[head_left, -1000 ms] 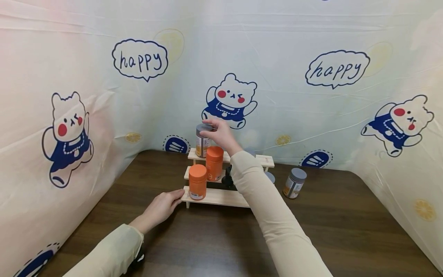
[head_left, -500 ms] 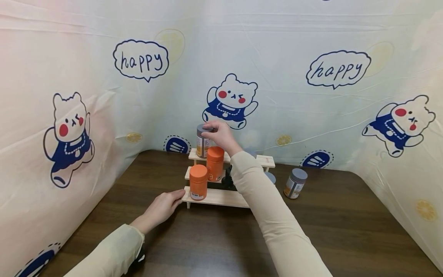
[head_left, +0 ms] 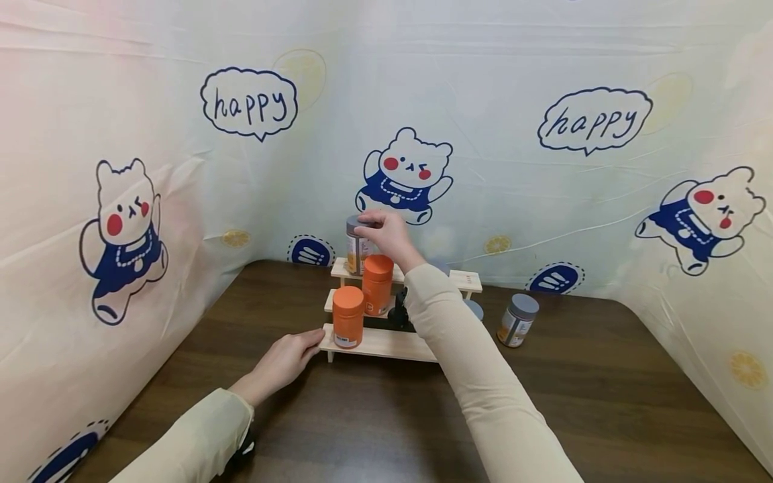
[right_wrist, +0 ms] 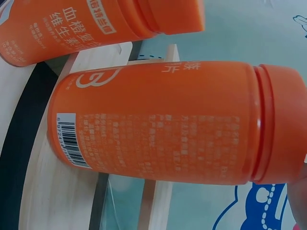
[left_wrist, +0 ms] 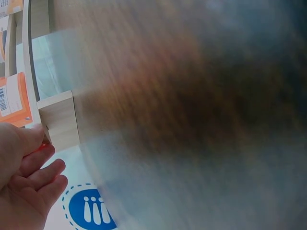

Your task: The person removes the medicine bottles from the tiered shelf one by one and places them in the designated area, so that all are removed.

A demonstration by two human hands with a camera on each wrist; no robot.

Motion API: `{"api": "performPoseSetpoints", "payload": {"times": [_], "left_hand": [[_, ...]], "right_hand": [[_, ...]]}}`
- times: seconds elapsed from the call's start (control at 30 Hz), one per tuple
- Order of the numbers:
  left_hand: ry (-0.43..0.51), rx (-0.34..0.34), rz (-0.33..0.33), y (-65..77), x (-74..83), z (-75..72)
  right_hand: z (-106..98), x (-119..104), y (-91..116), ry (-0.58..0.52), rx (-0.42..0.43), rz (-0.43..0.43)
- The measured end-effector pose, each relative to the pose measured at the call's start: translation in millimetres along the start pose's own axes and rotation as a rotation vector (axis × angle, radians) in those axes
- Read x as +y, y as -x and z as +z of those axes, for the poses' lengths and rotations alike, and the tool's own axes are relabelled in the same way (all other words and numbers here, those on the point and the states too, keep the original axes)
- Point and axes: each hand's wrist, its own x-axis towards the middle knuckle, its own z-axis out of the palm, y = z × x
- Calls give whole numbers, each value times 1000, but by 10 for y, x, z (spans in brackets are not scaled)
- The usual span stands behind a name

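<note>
My left hand (head_left: 284,362) pinches the left end of the lowest step of a three-step wooden rack (head_left: 395,344). In the left wrist view its thumb and fingers meet around the board's corner. On the top step, a grey-lidded jar (head_left: 357,258) stands upright at the left, its lid between the thumb and fingers of my right hand (head_left: 389,233). Two orange bottles stand lower: one on the middle step (head_left: 377,285), another on the lowest step (head_left: 348,320). The right wrist view is filled mostly by an orange bottle (right_wrist: 158,129); the held jar is out of that view.
Another grey-lidded jar (head_left: 517,320) stands on the dark wooden table (head_left: 386,416) right of the rack. Behind my right forearm, more blue-grey lids (head_left: 474,308) and a black object (head_left: 398,312) are partly hidden. A printed cloth (head_left: 483,168) encloses the table's back and sides.
Both hands keep their places on the rack and the jar lid. The jar's label looks slightly turned. The head view has shifted a little.
</note>
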Motion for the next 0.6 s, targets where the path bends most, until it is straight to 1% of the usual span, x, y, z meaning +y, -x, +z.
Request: {"api": "performPoseSetpoints", "payload": {"times": [0.13, 0.23, 0.5, 0.6], "left_hand": [[-3, 2, 5, -2, 5, 2], [-3, 3, 3, -1, 12, 1], [-2, 13, 13, 7, 17, -12], [-5, 10, 14, 6, 18, -13]], "right_hand": [[-41, -23, 3, -22, 18, 6], [-81, -46, -1, -27, 35, -9], [-209, -162, 12, 14, 71, -56], [-280, -221, 34, 8, 79, -71]]}}
